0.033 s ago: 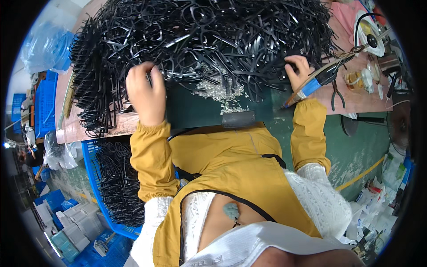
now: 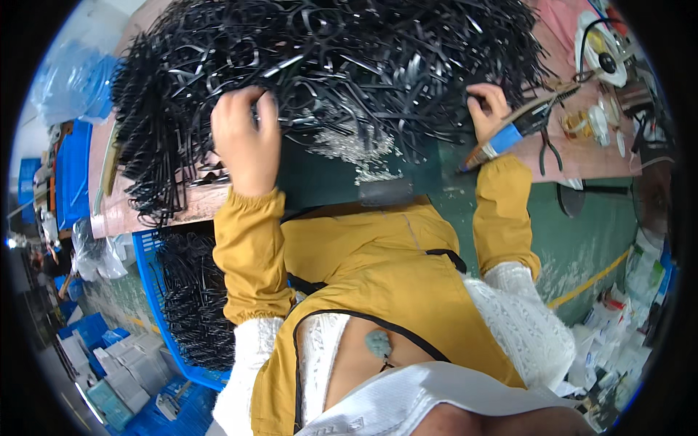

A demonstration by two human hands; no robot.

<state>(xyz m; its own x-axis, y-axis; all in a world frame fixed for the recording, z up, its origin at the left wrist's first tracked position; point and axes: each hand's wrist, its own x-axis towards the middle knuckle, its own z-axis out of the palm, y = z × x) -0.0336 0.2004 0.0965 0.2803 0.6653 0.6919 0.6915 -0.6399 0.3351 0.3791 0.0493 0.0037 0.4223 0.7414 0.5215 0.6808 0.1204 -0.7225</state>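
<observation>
A large heap of black eyeglass frames and temple arms (image 2: 349,58) covers the far part of the table. My left hand (image 2: 247,142), slightly blurred, is at the heap's near left edge with its fingers curled; their tips are hidden. On the right, my right hand (image 2: 491,110) bends its thumb and forefinger toward each other beside the heap; what they hold, if anything, cannot be made out. A pen-shaped power tool with a blue band (image 2: 507,138) crosses over this hand, its tip pointing down-left. Between my hands lie many small shiny metal pieces (image 2: 363,149) on a dark green surface.
Pliers (image 2: 550,156) and a small jar with amber contents (image 2: 578,126) lie at the right of the table. A blue basket (image 2: 154,283) with more black frames stands below the left edge. A dark flap (image 2: 385,192) sits at the near edge.
My left hand has shifted slightly right and toward the heap. The power tool has swung a little to the right over my right hand, which is nearly still.
</observation>
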